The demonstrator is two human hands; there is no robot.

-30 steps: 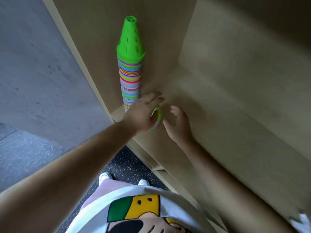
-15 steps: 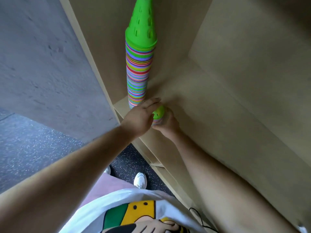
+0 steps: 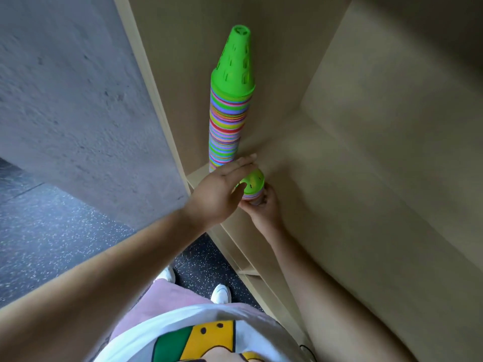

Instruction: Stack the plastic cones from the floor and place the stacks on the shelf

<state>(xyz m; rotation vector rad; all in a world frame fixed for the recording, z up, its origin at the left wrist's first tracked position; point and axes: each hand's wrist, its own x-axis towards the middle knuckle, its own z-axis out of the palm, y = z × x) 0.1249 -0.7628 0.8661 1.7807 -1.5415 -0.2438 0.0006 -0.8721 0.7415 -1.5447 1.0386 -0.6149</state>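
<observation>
Tan shelf [image 3: 339, 205] beside grey concrete wall [image 3: 65, 113], speckled dark floor [image 3: 52, 244] below

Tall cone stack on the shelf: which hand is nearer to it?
Left. The left hand lies flat, fingertips at the base of the tall cone stack. The right hand is farther off, gripping the short stack beside it from the near side.
</observation>
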